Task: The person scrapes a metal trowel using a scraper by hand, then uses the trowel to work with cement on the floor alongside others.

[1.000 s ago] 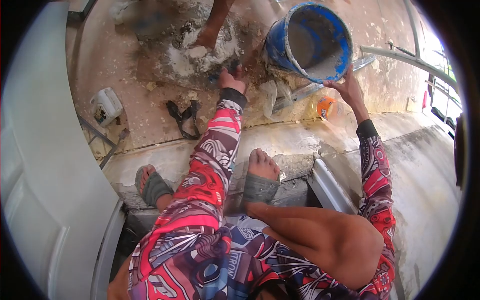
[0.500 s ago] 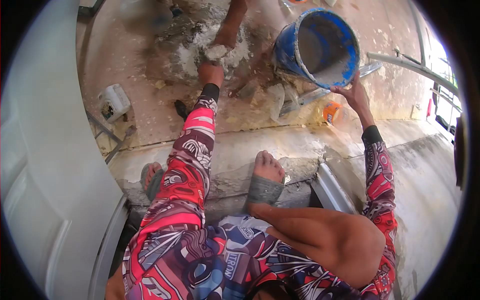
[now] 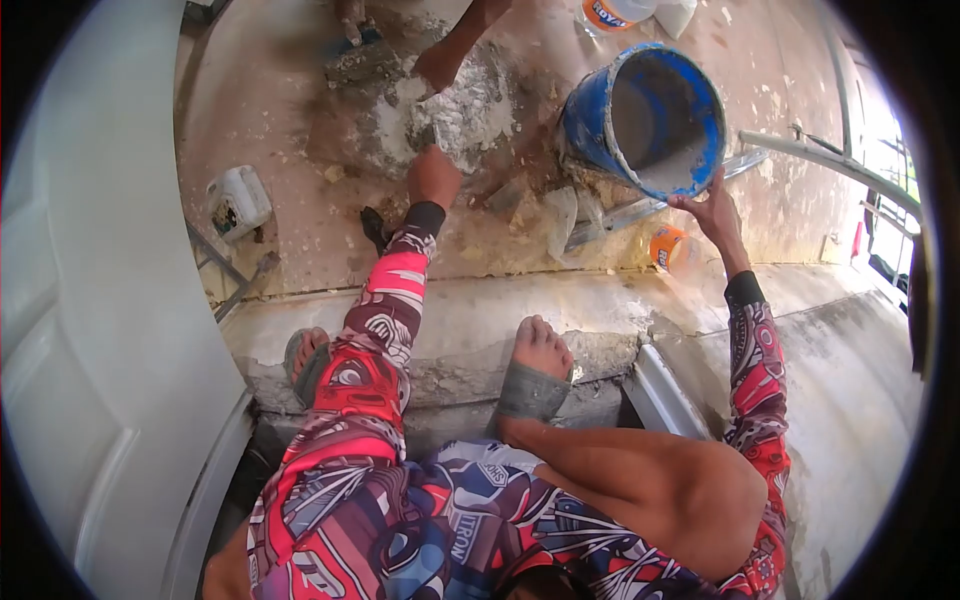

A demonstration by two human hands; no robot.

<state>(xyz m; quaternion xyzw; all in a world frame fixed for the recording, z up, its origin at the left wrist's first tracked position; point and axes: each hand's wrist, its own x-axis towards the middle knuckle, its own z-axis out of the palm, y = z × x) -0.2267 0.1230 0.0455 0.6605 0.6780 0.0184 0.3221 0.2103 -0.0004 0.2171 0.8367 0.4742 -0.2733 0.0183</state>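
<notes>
My left hand (image 3: 433, 178) is closed at the near edge of a heap of whitish powder (image 3: 465, 105). What it grips is mostly hidden; a thin greyish piece shows just beyond the knuckles. With fingers and thumb, my right hand (image 3: 712, 216) grips the near rim of a blue bucket (image 3: 592, 118). The bucket is tilted, its mouth turned toward me, and grey, wet-looking residue coats its inside. Over the far side of the powder is another person's hand (image 3: 437, 68).
A dirty white plastic container (image 3: 239, 203) lies at left. Orange-labelled plastic bottles (image 3: 668, 246) (image 3: 612, 14) lie near the bucket, beside a metal bar (image 3: 625, 208) and clear plastic. My feet rest on a concrete ledge (image 3: 450, 345). A white panel (image 3: 90, 300) stands at left.
My left hand has drawn back slightly from the powder. The other person's hand has lifted away from mine, and their second hand now shows at the top. The bucket is still in my right hand.
</notes>
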